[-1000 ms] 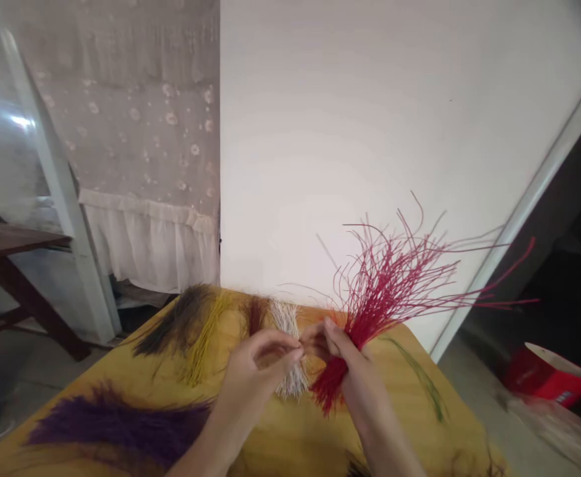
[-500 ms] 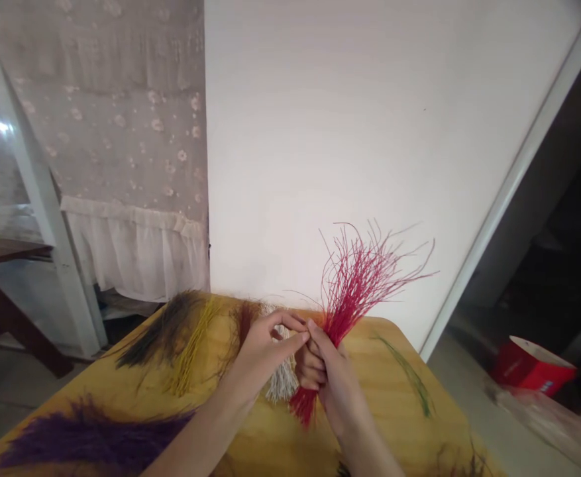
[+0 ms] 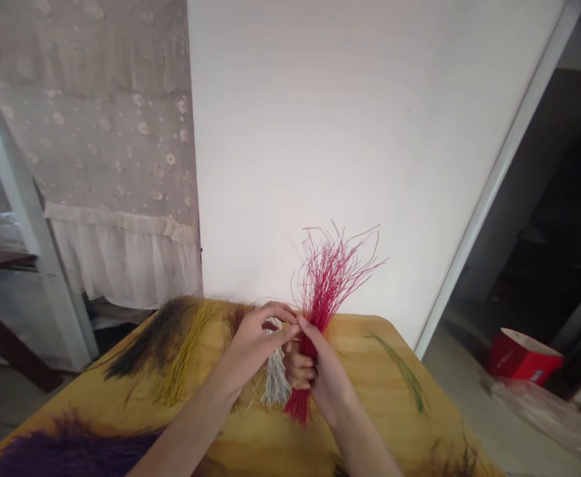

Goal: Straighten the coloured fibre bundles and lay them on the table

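Right hand (image 3: 327,384): closed firmly around the red fibre bundle (image 3: 322,291), which fans upward above the fist.
Left hand (image 3: 253,348): fingers curled, pinching beside the bundle; any hold on strands cannot be told.
Nearby: white fibre bunch (image 3: 275,381) below the hands, yellow fibre bunch (image 3: 181,358), both on a wooden tabletop (image 3: 369,411).

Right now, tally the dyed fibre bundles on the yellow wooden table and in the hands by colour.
Red bundle, in right hand: 1
Dark brown bundle: 1
Yellow bundle: 1
Rust-brown bundle: 1
Grey-white bundle: 1
Thin green bundle: 1
Purple bundle: 1
Total: 7
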The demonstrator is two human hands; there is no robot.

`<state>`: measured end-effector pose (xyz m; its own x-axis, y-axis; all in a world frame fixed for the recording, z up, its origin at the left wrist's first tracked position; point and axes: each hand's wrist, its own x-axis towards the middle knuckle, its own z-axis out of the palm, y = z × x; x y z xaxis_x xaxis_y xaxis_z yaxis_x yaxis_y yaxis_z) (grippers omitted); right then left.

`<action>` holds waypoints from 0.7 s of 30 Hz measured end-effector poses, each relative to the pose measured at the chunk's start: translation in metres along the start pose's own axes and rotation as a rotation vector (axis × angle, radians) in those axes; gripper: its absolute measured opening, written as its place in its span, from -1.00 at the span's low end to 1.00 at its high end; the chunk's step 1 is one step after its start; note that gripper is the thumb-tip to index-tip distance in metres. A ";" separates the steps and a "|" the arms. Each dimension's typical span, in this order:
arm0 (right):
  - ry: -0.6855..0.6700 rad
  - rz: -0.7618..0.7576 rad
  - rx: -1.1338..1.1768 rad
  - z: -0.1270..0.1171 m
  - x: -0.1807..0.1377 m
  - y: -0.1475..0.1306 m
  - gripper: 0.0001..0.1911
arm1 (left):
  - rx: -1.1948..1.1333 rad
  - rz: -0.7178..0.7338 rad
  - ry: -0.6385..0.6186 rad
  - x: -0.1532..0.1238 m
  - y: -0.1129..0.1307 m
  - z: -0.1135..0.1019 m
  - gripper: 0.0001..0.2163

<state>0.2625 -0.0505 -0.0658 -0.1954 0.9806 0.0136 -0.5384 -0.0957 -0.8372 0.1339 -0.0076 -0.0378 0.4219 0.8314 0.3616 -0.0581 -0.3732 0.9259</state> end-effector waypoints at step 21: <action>0.185 -0.159 -0.223 -0.016 0.007 -0.002 -0.55 | 0.025 -0.052 -0.233 0.003 -0.010 0.031 -0.64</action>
<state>0.2752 -0.0405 -0.0728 0.0401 0.9966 0.0715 -0.3534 0.0811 -0.9319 0.1637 -0.0134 -0.0495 0.6213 0.7335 0.2756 -0.0093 -0.3448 0.9386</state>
